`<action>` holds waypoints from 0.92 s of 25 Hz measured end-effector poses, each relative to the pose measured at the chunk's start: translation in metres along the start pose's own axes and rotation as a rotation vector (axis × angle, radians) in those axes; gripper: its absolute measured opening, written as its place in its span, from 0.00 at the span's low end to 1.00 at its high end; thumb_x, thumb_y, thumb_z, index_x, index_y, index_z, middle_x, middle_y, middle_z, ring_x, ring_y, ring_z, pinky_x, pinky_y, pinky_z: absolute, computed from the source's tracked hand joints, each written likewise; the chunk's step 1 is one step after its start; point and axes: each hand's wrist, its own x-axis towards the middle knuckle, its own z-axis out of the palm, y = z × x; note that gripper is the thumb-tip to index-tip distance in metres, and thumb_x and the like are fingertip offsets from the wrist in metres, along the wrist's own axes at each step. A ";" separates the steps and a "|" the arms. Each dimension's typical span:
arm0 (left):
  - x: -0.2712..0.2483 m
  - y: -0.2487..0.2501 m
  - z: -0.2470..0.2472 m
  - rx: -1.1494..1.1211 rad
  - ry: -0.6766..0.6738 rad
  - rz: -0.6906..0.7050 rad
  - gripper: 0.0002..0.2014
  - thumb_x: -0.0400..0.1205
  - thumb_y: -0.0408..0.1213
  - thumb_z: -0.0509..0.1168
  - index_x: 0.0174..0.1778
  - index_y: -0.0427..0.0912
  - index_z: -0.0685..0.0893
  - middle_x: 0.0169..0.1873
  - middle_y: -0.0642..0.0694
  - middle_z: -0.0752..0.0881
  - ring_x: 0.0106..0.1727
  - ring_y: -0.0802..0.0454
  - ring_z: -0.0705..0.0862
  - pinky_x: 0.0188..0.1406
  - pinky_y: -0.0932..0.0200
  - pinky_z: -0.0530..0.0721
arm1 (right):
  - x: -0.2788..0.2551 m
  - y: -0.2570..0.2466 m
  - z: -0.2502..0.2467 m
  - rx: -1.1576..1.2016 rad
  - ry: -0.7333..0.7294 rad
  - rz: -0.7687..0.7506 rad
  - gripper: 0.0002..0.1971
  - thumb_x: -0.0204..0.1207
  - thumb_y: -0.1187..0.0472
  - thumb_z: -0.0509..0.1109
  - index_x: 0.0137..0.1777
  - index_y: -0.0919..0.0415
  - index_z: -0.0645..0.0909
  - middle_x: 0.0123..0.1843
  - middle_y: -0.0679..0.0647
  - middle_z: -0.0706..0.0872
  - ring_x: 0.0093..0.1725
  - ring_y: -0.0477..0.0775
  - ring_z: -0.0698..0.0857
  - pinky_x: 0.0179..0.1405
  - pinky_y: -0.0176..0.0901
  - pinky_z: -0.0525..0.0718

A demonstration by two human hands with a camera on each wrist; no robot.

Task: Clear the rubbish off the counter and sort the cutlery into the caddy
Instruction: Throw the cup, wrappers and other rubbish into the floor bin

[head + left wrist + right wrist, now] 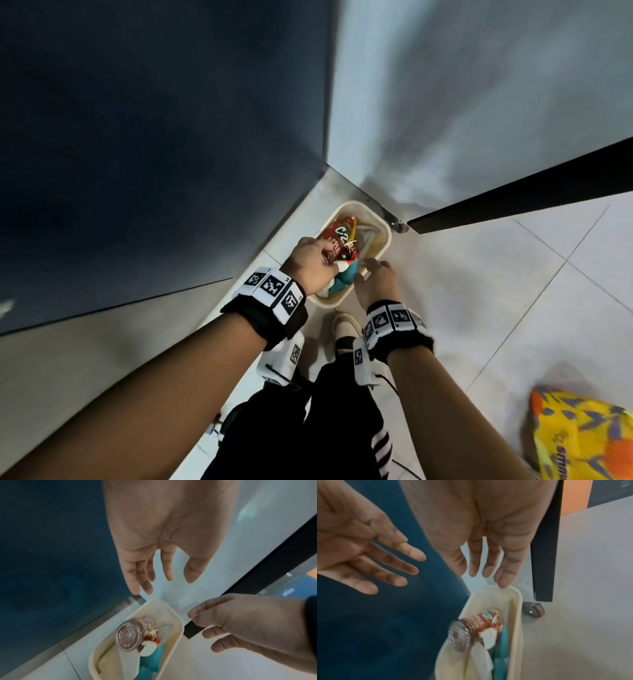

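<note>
A cream bin (383,229) stands on the floor in the corner below me. Inside lies a red-labelled C2 apple drink bottle (337,236), blurred in both wrist views, on top of a white tissue (147,649), teal rubbish (154,660) and pale wrappers. My left hand (310,265) hovers over the near end of the bin, fingers straight (165,569) and holding nothing. Beside it, my right hand (376,279) hangs over the near rim; in its wrist view the right hand (488,566) has straight fingers and is empty. No cutlery or caddy is in view.
A dark blue cabinet front (154,137) rises on the left. A white panel (479,102) with a black edge stands on a caster (536,610) right behind the bin. A yellow and orange bag (582,442) lies on the tiled floor. My shoe (346,329) is near the bin.
</note>
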 end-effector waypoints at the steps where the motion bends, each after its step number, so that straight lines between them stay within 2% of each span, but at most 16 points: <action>1: -0.012 0.004 -0.005 -0.030 0.000 0.004 0.22 0.78 0.39 0.68 0.69 0.42 0.78 0.69 0.41 0.77 0.66 0.45 0.80 0.71 0.59 0.75 | -0.012 -0.004 -0.007 0.015 -0.013 -0.012 0.16 0.77 0.65 0.64 0.65 0.62 0.79 0.68 0.62 0.78 0.66 0.62 0.78 0.65 0.41 0.73; 3: -0.061 0.025 -0.038 -0.134 0.031 0.004 0.20 0.78 0.38 0.68 0.67 0.42 0.80 0.67 0.42 0.81 0.64 0.46 0.82 0.68 0.59 0.78 | -0.055 -0.031 -0.046 0.029 -0.025 -0.083 0.15 0.77 0.66 0.65 0.63 0.64 0.81 0.65 0.62 0.81 0.62 0.61 0.81 0.63 0.41 0.76; 6: -0.136 0.062 -0.087 -0.272 0.070 0.035 0.18 0.79 0.35 0.67 0.66 0.43 0.81 0.63 0.45 0.85 0.62 0.48 0.83 0.61 0.66 0.75 | -0.122 -0.073 -0.106 -0.057 -0.038 -0.241 0.14 0.76 0.67 0.65 0.61 0.64 0.82 0.62 0.62 0.85 0.60 0.62 0.84 0.62 0.43 0.79; 9: -0.204 0.097 -0.126 -0.286 0.091 0.115 0.17 0.79 0.36 0.66 0.65 0.44 0.81 0.60 0.47 0.86 0.56 0.51 0.84 0.47 0.71 0.78 | -0.173 -0.115 -0.161 -0.179 -0.040 -0.396 0.14 0.76 0.66 0.63 0.61 0.64 0.81 0.59 0.63 0.86 0.57 0.64 0.84 0.58 0.48 0.80; 11: -0.245 0.115 -0.148 -0.299 0.129 0.160 0.16 0.79 0.37 0.66 0.63 0.45 0.82 0.57 0.48 0.86 0.51 0.55 0.82 0.44 0.70 0.80 | -0.199 -0.140 -0.191 -0.202 -0.016 -0.481 0.15 0.75 0.65 0.64 0.62 0.61 0.81 0.60 0.63 0.84 0.58 0.63 0.84 0.60 0.48 0.80; 13: -0.290 0.125 -0.172 -0.341 0.225 0.188 0.15 0.79 0.37 0.67 0.62 0.46 0.82 0.51 0.51 0.84 0.49 0.57 0.81 0.49 0.67 0.77 | -0.228 -0.170 -0.218 -0.192 -0.019 -0.603 0.16 0.75 0.65 0.65 0.62 0.61 0.80 0.60 0.61 0.83 0.52 0.58 0.82 0.58 0.44 0.78; 15: -0.334 0.127 -0.195 -0.390 0.350 0.213 0.16 0.79 0.38 0.68 0.63 0.46 0.82 0.47 0.53 0.82 0.49 0.58 0.80 0.49 0.70 0.75 | -0.261 -0.205 -0.240 -0.185 -0.034 -0.765 0.15 0.75 0.63 0.66 0.62 0.60 0.80 0.56 0.59 0.84 0.45 0.51 0.80 0.51 0.40 0.77; 18: -0.393 0.115 -0.221 -0.508 0.530 0.183 0.14 0.80 0.38 0.67 0.62 0.46 0.82 0.43 0.56 0.82 0.39 0.65 0.79 0.37 0.83 0.74 | -0.314 -0.260 -0.260 -0.180 -0.085 -1.001 0.14 0.76 0.62 0.67 0.61 0.59 0.81 0.49 0.51 0.82 0.39 0.47 0.79 0.46 0.36 0.74; 21: -0.445 0.086 -0.243 -0.627 0.735 0.127 0.13 0.79 0.35 0.67 0.59 0.46 0.84 0.45 0.56 0.83 0.35 0.67 0.79 0.33 0.82 0.74 | -0.366 -0.313 -0.254 -0.154 -0.163 -1.218 0.12 0.75 0.61 0.67 0.58 0.55 0.82 0.47 0.48 0.82 0.33 0.40 0.78 0.42 0.35 0.74; 23: -0.478 0.059 -0.251 -0.671 0.838 0.095 0.11 0.79 0.36 0.67 0.57 0.48 0.84 0.45 0.57 0.84 0.32 0.69 0.80 0.29 0.83 0.73 | -0.400 -0.341 -0.237 -0.176 -0.228 -1.334 0.11 0.75 0.62 0.67 0.57 0.55 0.82 0.47 0.48 0.82 0.30 0.40 0.78 0.37 0.34 0.74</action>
